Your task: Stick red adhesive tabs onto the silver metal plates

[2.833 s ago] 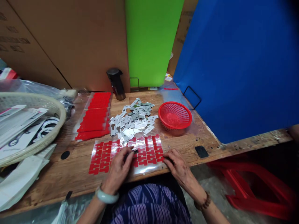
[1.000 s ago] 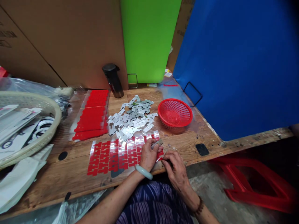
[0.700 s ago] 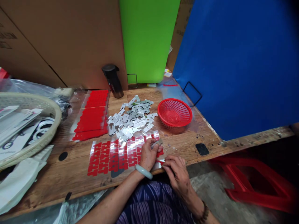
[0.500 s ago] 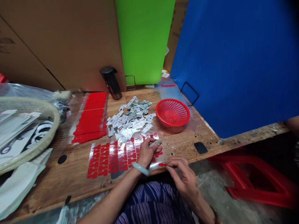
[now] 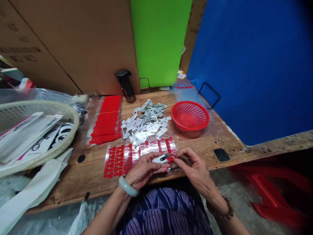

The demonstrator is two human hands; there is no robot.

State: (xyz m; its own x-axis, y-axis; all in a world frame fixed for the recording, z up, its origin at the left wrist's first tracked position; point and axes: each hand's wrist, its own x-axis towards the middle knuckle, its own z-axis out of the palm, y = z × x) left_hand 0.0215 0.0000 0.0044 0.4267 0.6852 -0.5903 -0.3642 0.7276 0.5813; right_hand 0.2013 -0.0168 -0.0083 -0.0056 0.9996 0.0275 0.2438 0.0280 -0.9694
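A small silver metal plate point(image 5: 160, 159) with a dark slot is pinched in my left hand point(image 5: 144, 169), which wears a pale bangle. My right hand point(image 5: 194, 168) closes thumb and finger on a small red sticker point(image 5: 171, 159), which meets the plate's right end. Whether it is stuck down there I cannot tell. Beneath and behind my hands lies a clear sheet of red T-shaped stickers point(image 5: 119, 161). Just beyond it a loose pile of metal plates point(image 5: 146, 122) is spread on the wooden table.
A red plastic basket point(image 5: 190, 116) stands right of the pile. To its left lie stacked red sticker sheets point(image 5: 107, 119), with a black bottle point(image 5: 126, 85) behind. A pale oval basket point(image 5: 73, 114) of printed cards is at far left. Blue point(image 5: 251, 71) and green boards point(image 5: 160, 42) rise behind.
My left hand has brought the metal plate down toward me and turned it upward. My right hand has lifted the red sticker from the sheet's edge to the plate. The view has shifted left.
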